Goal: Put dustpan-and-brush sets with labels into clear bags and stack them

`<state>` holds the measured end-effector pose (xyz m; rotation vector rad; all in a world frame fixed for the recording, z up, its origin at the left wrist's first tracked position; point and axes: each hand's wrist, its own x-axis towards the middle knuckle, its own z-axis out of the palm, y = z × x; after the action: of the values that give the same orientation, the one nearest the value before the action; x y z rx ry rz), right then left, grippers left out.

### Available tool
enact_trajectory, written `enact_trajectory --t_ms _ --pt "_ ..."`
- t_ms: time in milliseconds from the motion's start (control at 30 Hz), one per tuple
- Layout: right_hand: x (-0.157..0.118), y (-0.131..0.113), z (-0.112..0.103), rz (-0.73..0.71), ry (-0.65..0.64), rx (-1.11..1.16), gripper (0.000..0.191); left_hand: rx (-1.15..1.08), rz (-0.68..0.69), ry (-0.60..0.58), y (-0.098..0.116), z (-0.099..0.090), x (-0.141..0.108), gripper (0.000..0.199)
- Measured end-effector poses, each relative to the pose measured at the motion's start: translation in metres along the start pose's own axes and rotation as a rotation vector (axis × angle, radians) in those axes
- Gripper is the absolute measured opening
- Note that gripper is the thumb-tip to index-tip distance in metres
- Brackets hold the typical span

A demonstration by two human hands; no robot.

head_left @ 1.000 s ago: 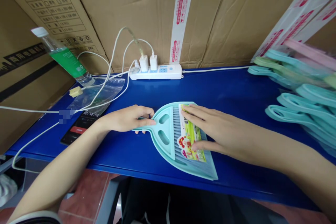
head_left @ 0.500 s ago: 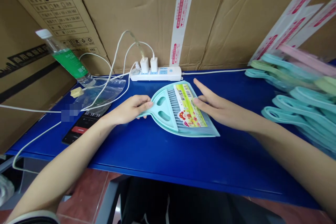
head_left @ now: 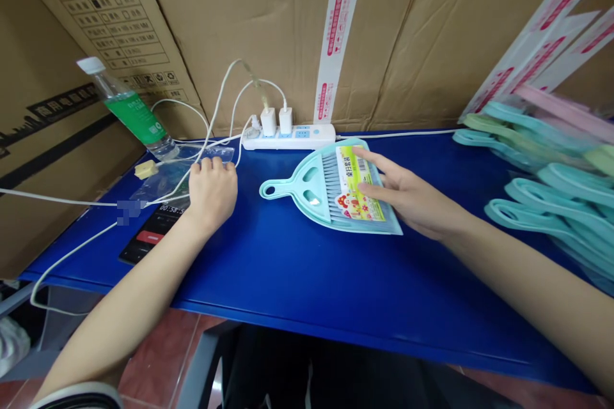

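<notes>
A light teal dustpan and brush set (head_left: 307, 195) lies on the blue table (head_left: 297, 275), its looped handle pointing left. A yellow-green and white label (head_left: 357, 185) covers part of the grey bristles. My right hand (head_left: 400, 188) is at the set's right side, thumb and fingers apart, with fingertips over the label. Left of the handle, away from the set, my left hand (head_left: 213, 188) has its fingers curled down near the white cables and a clear plastic bag; what is under the fingers is hidden.
At the back stands a white power strip (head_left: 290, 137) with chargers. A bottle (head_left: 134, 115) leans at the left, near a phone (head_left: 153, 230). More teal handled sets (head_left: 551, 204) are piled at the right. Cardboard (head_left: 268, 25) lines the back.
My left hand has let go of the dustpan handle and moved left. The set has shifted slightly right and back, and my right hand's fingers now reach over its label.
</notes>
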<state>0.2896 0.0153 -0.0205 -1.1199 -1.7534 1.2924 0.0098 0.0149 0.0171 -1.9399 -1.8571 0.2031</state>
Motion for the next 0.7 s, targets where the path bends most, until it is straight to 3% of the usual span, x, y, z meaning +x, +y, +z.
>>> enact_trajectory --t_ms 133,333,700 --pt "0.000 0.003 0.001 -0.012 -0.008 -0.039 0.072 0.000 -0.025 -0.130 -0.005 -0.002 -0.001 0.047" --pt "0.000 0.004 0.002 -0.029 -0.014 -0.061 0.071 -0.060 -0.023 -0.189 -0.006 -0.002 0.000 0.037" --pt "0.001 -0.018 0.014 0.266 0.163 0.315 0.074 -0.015 -0.042 -0.189 -0.005 0.001 0.003 0.039"
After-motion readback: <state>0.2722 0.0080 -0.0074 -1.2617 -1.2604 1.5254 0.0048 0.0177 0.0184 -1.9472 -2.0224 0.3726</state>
